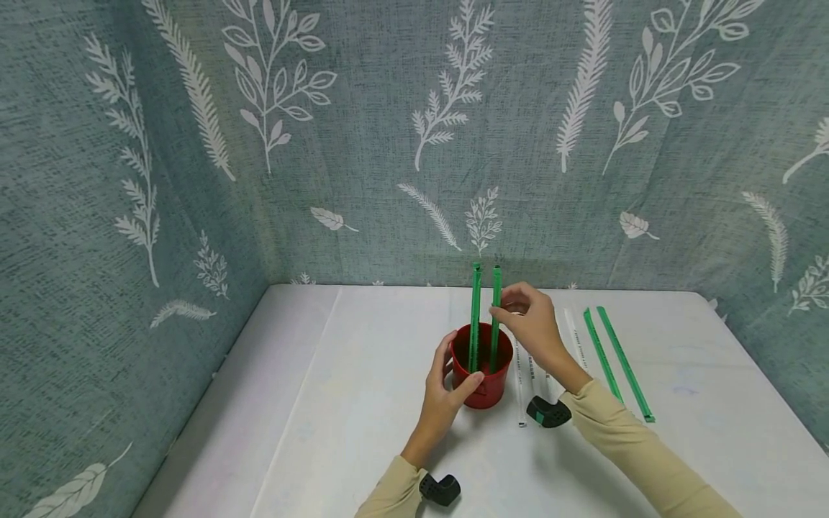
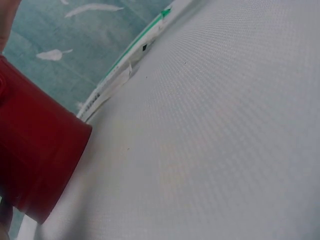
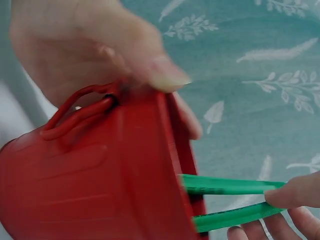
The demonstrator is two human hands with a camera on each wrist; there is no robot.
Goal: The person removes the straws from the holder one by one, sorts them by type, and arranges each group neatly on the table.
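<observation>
A small red bucket stands upright on the table, its looped red handle showing on its side in the right wrist view. My left hand grips the bucket from the left, thumb over the near rim and fingers along the far side. Two long, slim green wrapped straws rise out of it. The left straw leans inside untouched. Near its upper part, my right hand pinches the right straw between thumb and fingers, its lower end inside the bucket. In the left wrist view the red bucket wall shows.
Right of the bucket lie several white printed wrapped straws, partly behind the right arm. Farther right, two green wrapped straws lie side by side on the white table. A leaf-patterned cloth hangs behind the table's far edge.
</observation>
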